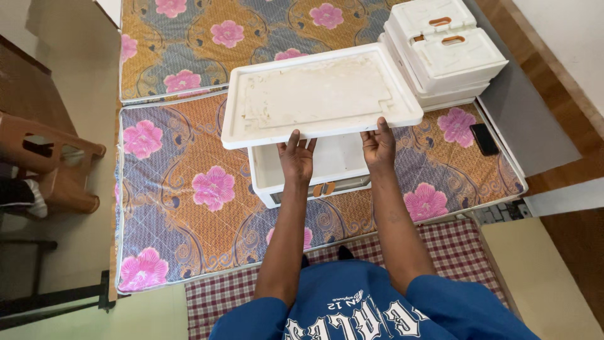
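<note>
At the bottom of the frame we see our blue shirt (371,308) and, under it, a checked cloth (453,252) on the floor. From there both forearms reach up toward the centre.

Our left hand (297,160) and right hand (379,146) are each closed on the near edge of a white foam lid (318,94), fingers on top, the thumbs hidden beneath so we cannot see them. The two hands sit spread along that edge, which would keep so broad and light a slab level. The lid is held in the air, its recessed, stained face turned up, just above an open white foam box (308,173) at mid-frame; it covers the far half of the box, while the near wall with its orange latch shows below our wrists.

The box rests on a floral mattress (189,189) that fills the centre, with a second mattress of the same print butted against it in the upper part of the frame. At the upper right, more white boxes with orange handles (447,47) are stacked beside each other. A dark phone (484,138) lies at right on the mattress edge. A brown plastic stool (53,160) stands at the left edge.
</note>
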